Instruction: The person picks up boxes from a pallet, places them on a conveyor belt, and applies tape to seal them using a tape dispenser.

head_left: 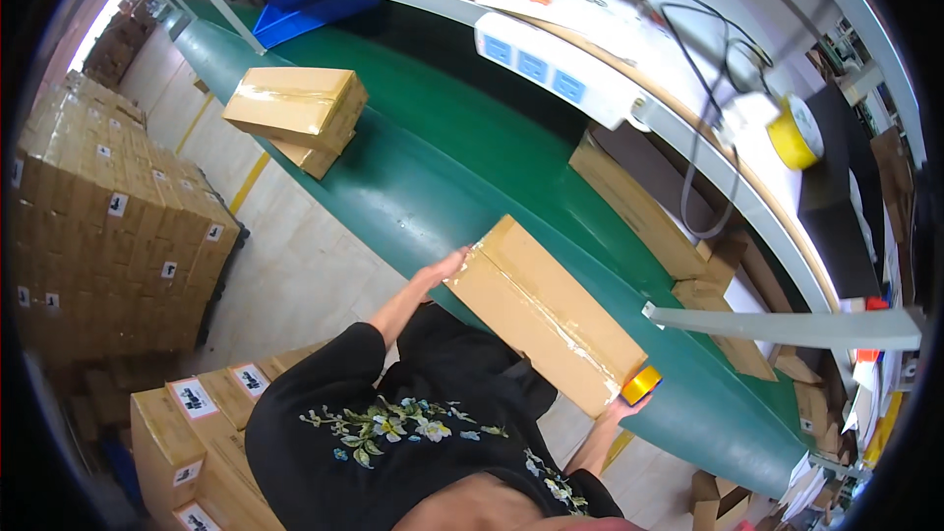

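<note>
A long, taped cardboard box (541,310) lies at an angle in front of me, over the near edge of the green bench surface. My left hand (447,267) grips its far left end, fingers against the side. At the opposite end my right hand (618,413) holds the lower corner, its fingers partly hidden by the box. Right beside those fingers is a roll of yellow tape (641,385), touching or very near the box end; whether the hand grips the roll as well, I cannot make out. Clear shiny tape runs along the box's top seam.
Two stacked cardboard boxes (295,103) sit farther left on the green bench (413,206). Behind runs a white shelf with a socket strip (531,64), cables and another yellow tape roll (795,133). A metal post (787,326) juts in at right. Stacked cartons (118,226) stand on the left.
</note>
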The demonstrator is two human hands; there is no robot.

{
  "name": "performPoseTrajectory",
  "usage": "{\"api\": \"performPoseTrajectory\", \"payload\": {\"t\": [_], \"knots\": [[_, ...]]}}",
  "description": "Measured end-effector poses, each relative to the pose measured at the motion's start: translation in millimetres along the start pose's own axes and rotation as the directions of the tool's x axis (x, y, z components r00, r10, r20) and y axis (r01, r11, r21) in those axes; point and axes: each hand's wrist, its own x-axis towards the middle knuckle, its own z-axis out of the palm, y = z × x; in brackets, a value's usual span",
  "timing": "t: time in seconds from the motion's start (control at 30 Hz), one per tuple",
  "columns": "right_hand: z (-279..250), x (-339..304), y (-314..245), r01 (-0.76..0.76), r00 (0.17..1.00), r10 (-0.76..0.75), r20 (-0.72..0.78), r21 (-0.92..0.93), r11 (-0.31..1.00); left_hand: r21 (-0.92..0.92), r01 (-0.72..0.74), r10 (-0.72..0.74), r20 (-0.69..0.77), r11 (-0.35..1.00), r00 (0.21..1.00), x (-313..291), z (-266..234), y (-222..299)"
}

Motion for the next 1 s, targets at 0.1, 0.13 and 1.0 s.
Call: {"api": "performPoseTrajectory", "payload": {"t": [0.1,0.13,1.0], "knots": [[69,-50,47,-0.18,0.977,0.199,-0.075,0.205,0.962,0.067,-0.187,0.188,-0.014,0.98,0.982,-45,-69,63],[66,-48,71,-0.148,0.986,0.137,0.097,0.115,0.982,0.041,-0.176,0.178,-0.041,0.983,0.983,-52,-93,84],[333,-212,302,-0.741,0.666,0.731,0.148,0.015,0.672,0.474,0.652,0.45,-0.865,0.592,0.221,-54,-607,211]]}}
